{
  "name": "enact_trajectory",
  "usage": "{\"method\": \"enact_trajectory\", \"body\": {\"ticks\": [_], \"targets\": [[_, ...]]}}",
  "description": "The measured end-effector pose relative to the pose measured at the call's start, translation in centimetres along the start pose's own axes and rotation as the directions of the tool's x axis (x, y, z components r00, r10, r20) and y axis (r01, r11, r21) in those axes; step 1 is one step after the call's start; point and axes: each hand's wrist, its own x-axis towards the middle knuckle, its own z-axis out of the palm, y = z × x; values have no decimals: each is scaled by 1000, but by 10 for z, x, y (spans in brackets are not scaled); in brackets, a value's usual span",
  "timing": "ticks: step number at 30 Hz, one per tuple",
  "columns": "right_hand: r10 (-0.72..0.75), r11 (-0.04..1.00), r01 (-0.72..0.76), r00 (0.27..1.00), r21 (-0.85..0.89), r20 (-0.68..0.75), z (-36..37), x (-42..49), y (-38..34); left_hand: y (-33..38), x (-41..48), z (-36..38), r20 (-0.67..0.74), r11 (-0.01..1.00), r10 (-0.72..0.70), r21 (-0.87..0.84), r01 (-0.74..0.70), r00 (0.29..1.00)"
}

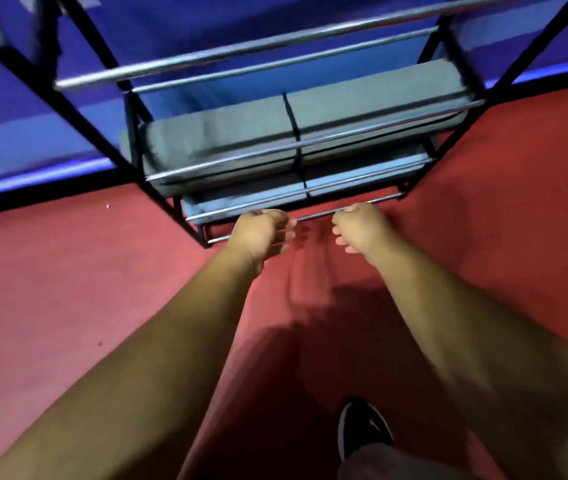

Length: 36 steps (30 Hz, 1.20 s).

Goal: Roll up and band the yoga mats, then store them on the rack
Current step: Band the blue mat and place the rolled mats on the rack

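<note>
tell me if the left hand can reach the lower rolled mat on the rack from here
Probably yes: the left hand is at the rack front, just below the lower mat; only thin rails cross it.

- Upper mat point(362, 109) lies in the rack point(241, 51), lower mat point(362, 171) on the shelf beneath.
- Left hand point(262, 233) and right hand point(362, 230) side by side, just before the lowest rail.
- Shoe point(362, 427) on the floor point(68, 289), behind the hands.
</note>
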Motion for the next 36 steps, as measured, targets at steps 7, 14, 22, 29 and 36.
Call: {"method": "enact_trajectory", "body": {"ticks": [7, 14, 22, 29, 36], "targets": [[34, 958, 42, 966, -283, 257, 40, -140, -66, -15, -156, -99, -139, 966, -252, -96, 241, 958], [67, 820, 257, 844, -512, 532, 129, -291, -123, -46, -325, -201, -287, 873, -434, -368, 320, 854], [116, 628, 551, 632, -549, 767, 272, -482, -82, -147, -504, -276, -401, 785, -487, -590, 188, 776], [224, 448, 709, 501, -545, 836, 421, -661, 55, -356, -650, -345, -496, 664, -592, -747, 36, 635], [390, 221, 872, 332, -437, 859, 586, -842, 274, -635, -819, -406, -524, 615, -743, -779, 118, 416]]}}
